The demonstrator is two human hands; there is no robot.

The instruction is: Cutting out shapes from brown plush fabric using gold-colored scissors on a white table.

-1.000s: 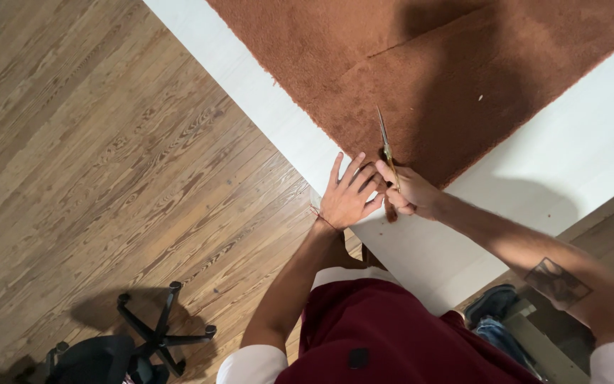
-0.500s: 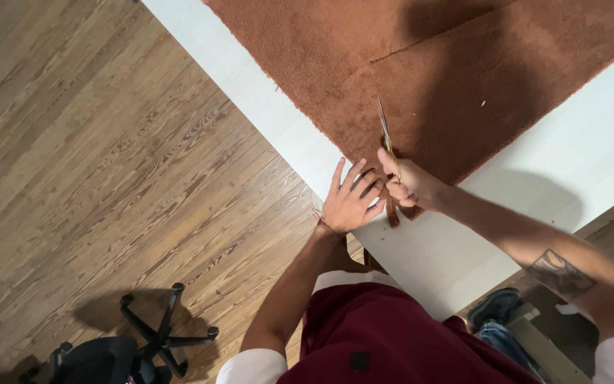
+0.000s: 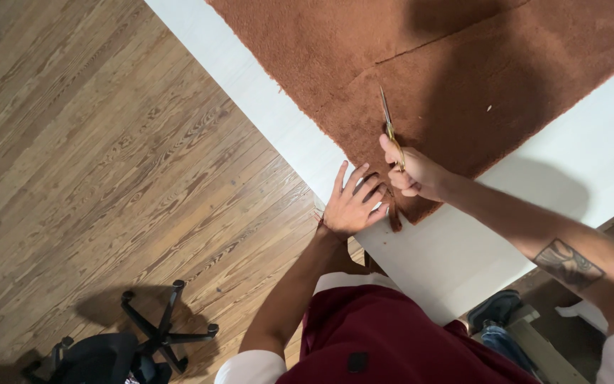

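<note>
Scissors sit gripped in our right hand, blades pointing up and away from us along a slit in the rust-brown fabric, which lies on the white table. Our left hand lies open, fingers spread flat, pressing the fabric's near corner just beside the right hand, on its left.

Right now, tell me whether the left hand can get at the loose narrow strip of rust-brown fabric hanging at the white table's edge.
Probably yes: the left hand lies flat on the rust-brown fabric, fingertips beside the strip, with nothing between them.
</note>
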